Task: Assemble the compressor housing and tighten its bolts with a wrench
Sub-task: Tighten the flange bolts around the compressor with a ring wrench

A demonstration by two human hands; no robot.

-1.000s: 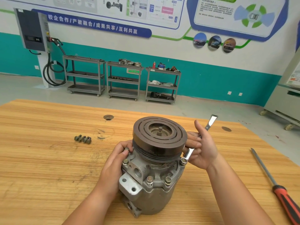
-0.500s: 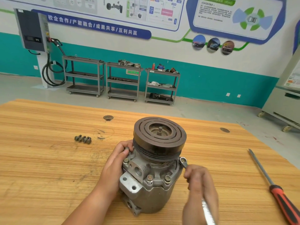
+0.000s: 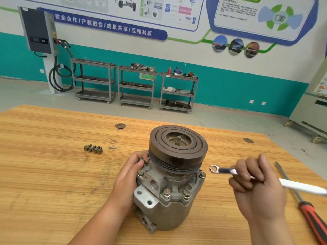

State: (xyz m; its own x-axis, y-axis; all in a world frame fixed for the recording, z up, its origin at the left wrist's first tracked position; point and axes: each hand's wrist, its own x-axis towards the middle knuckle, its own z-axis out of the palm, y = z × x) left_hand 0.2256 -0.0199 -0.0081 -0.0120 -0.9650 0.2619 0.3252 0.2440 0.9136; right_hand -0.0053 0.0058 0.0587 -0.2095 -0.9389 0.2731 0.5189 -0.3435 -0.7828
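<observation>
The right hand (image 3: 256,188) grips a wrench (image 3: 221,169) by its middle, with the ring end in the air just right of the compressor (image 3: 169,191). The left hand (image 3: 131,175) curls round the compressor's left flange. The compressor stands upright near the front edge of the bench (image 3: 44,174). Loose bolts (image 3: 93,149) lie to its left and a screwdriver (image 3: 311,214) by the right edge.

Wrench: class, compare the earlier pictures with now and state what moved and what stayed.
The right hand swung the wrench, ring on the right-side bolt, from pointing away round toward the person, then lifted it off; its ring now hangs free right of the compressor. The left hand still grips the compressor; loose bolts and screwdriver lie unmoved.
</observation>
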